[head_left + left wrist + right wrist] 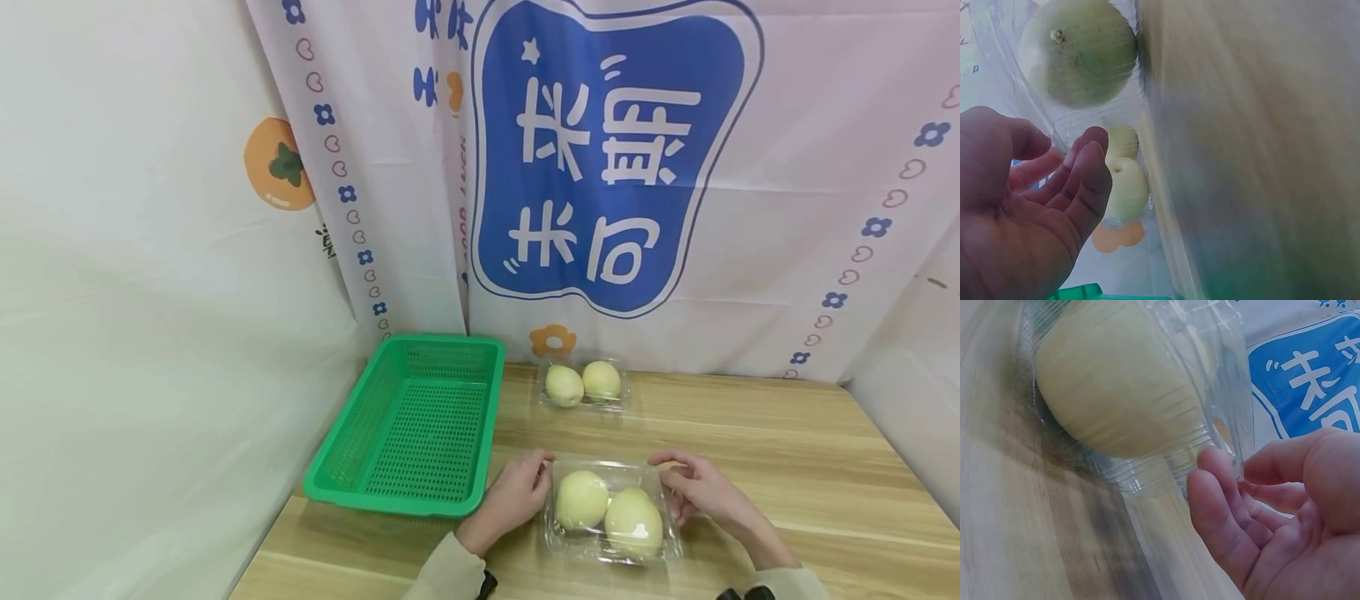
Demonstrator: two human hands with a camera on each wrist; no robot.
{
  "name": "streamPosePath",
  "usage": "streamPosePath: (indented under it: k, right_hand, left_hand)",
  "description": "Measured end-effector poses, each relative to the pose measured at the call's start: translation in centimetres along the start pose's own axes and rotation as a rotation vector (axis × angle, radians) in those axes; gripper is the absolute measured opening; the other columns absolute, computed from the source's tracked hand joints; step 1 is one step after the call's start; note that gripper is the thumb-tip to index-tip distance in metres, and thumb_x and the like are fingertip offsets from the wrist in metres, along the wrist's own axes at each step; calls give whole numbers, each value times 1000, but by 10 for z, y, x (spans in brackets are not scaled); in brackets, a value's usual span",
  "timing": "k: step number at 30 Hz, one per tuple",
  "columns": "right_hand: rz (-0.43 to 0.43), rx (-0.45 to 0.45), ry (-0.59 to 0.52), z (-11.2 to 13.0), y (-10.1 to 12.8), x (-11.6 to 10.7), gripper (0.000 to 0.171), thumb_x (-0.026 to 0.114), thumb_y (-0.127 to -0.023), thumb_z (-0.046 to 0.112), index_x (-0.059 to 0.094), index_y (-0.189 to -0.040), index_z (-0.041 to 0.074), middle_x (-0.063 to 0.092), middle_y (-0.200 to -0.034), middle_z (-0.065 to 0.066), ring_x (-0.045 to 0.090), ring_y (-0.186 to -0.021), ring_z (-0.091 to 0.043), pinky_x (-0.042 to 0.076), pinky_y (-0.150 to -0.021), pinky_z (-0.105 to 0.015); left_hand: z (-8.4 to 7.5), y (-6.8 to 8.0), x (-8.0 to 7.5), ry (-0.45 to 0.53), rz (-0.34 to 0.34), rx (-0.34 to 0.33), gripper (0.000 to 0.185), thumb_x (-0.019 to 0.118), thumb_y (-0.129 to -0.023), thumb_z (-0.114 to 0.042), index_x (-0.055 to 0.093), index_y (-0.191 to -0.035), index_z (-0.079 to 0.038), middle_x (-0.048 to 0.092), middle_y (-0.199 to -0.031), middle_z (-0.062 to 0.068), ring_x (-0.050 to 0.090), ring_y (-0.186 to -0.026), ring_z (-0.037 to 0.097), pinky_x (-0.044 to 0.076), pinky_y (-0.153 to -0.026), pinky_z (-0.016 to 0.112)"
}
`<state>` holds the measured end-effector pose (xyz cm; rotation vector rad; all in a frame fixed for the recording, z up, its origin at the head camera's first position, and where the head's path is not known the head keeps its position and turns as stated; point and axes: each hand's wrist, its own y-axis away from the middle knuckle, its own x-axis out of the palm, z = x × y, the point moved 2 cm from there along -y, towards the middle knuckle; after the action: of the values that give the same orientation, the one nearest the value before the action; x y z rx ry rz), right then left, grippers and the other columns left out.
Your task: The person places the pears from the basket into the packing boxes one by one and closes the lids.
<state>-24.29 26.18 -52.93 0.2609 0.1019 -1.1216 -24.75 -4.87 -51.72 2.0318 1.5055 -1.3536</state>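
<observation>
Near the counter [787, 467] edge, the clear fruit box [611, 510] lies between the left hand [516, 498] and right hand [697, 487], each with relaxed fingers touching its side, the green basket [420, 421] farther left.

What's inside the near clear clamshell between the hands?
Two pale yellow-green round fruits sit side by side inside the near clamshell, seen through its clear plastic. Left hand and right hand flank it. What lies under the fruit stays hidden.

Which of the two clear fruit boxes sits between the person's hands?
The near clear box, at the table's front edge with a hand at each end; the far clear box sits untouched by the backdrop.
</observation>
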Motion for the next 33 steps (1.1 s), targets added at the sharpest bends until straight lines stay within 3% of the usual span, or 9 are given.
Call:
streamPosePath:
  k: [7,14,20,27,33]
  right_hand:
    - [-30,-2,-16,0,-3,-1,51,52,-100,16,33,-141,-8,61,-75,-7,60,-54,-13,57,-53,-41]
    - [-75,-2,-27,1,-6,-4,47,53,-100,16,37,-137,-10,62,-73,-7,60,-52,-12,56,-52,-40]
    - [-85,24,-41,0,-6,-5,45,53,-100,15,39,-136,-9,61,-73,-5,59,-53,-11,57,-54,-41]
    - [-83,27,-39,1,-8,-5,45,51,-100,13,38,-136,-10,60,-72,-6,59,-53,-11,57,-54,-39]
    - [-90,38,-30,2,-8,-4,45,50,-100,11,37,-137,-10,61,-76,-7,59,-54,-12,57,-54,-37]
  left_hand:
    - [0,-7,4,-62,-75,30,19,52,-99,-10,66,-112,-5,69,-92,4,59,-75,6,50,-65,18]
    - [3,-15,8,-44,-117,10,20,52,-99,-12,68,-111,-7,67,-90,3,56,-73,5,46,-63,17]
    - [3,-12,5,-21,-98,-27,22,52,-99,-15,65,-115,-6,61,-79,-3,46,-62,-1,39,-54,14]
    - [-1,-4,-2,-56,-52,13,29,51,-100,-17,60,-124,-3,54,-71,-7,39,-53,-3,34,-47,13]
    - [-2,4,-5,-99,-32,73,32,52,-100,-16,57,-128,-2,58,-80,-4,45,-62,-2,38,-51,11]
